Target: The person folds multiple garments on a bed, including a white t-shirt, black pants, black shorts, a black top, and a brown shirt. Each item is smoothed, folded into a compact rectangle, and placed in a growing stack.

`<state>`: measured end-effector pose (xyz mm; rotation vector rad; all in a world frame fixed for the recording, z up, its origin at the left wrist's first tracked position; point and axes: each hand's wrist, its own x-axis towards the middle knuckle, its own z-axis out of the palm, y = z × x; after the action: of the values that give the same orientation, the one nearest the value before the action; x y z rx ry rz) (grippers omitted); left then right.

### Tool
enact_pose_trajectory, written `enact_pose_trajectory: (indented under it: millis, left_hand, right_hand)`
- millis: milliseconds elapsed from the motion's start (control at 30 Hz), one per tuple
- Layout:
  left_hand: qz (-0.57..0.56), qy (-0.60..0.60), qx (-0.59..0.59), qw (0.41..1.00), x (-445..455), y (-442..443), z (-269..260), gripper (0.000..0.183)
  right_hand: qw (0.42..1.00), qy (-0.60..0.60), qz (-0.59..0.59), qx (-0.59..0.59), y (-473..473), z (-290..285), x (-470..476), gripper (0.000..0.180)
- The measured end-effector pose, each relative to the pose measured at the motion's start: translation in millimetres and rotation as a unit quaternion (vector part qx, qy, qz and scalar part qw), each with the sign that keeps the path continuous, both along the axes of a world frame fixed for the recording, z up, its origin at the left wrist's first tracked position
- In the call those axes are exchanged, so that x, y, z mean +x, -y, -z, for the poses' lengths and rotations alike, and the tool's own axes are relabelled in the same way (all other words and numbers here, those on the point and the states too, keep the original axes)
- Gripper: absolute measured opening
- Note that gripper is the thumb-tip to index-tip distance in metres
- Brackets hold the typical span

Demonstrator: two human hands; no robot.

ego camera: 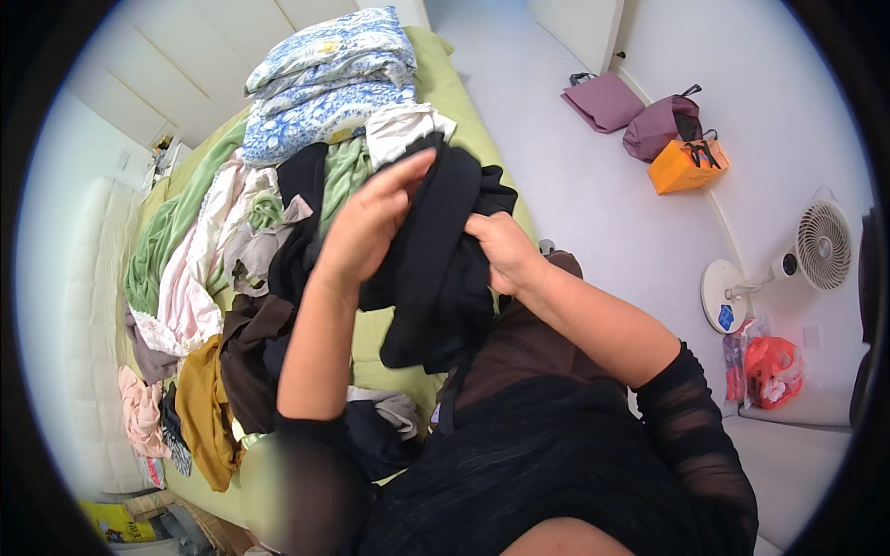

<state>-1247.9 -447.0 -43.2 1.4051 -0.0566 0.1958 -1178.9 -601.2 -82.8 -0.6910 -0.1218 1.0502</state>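
Note:
A black garment (438, 278) hangs bunched in front of me over the near side of the bed. My right hand (507, 250) grips its edge, fingers curled into the cloth. My left hand (379, 222) lies along the garment's other side, fingers stretched upward; whether it pinches any cloth is hidden. Just beyond the hands, a white cloth (403, 128) rests against folded blue-and-white patterned bedding (330, 90). To the left are a green cloth (163, 236), a pale pink garment (191, 292), a grey garment (250, 254), a dark brown garment (250, 347) and a mustard garment (208, 410).
The green-sheeted bed (480, 132) has a padded headboard (104, 313) at the left. Purple bags (605, 101) and an orange bag (685, 167) stand by the right wall. A white fan (824, 243) and a red plastic bag (772, 372) are nearer at the right.

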Motion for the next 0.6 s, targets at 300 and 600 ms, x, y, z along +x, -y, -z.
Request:
enact_pose_trajectory:
  millis: [300, 600]
  left_hand:
    - [-0.221, -0.114, 0.215, 0.945, -22.2, 63.2, 120.4, 0.062]
    - [-0.141, -0.109, -0.428, 0.886, -18.5, 52.2, 130.6, 0.034]
  right_hand:
    - [0.994, 0.062, -0.057, -0.063, 35.5, 53.4, 34.2, 0.038]
    - [0.967, 0.189, -0.145, -0.088, 42.8, 80.7, -9.8, 0.060]
